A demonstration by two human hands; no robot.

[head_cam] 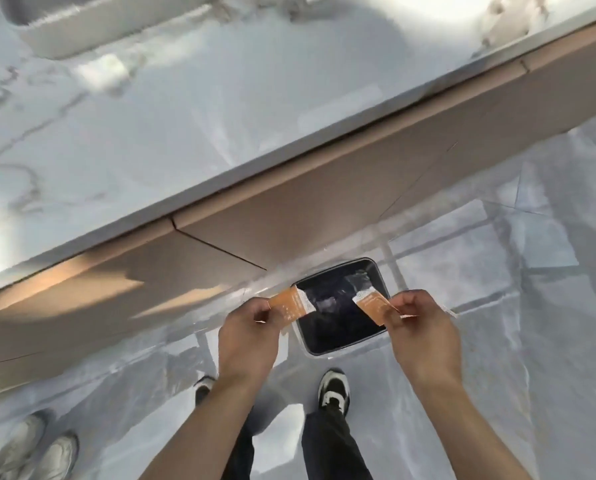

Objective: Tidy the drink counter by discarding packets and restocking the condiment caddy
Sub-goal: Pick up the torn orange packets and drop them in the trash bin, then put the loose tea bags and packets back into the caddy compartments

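Two orange packets [292, 303] [373, 304] pinched in left [248, 336] and right hand [421, 336] fingers, over bin [381, 271]

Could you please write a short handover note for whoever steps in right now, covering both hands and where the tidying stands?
Left hand: grip shut on one orange packet piece.
Right hand: grip shut on the other orange packet piece.
Both pieces hang over the open black bin on the floor, beside the counter.
Done: packet carried to the bin; it appears torn in two.
Left: drop both pieces in, then restock the caddy, which is not clearly in view.
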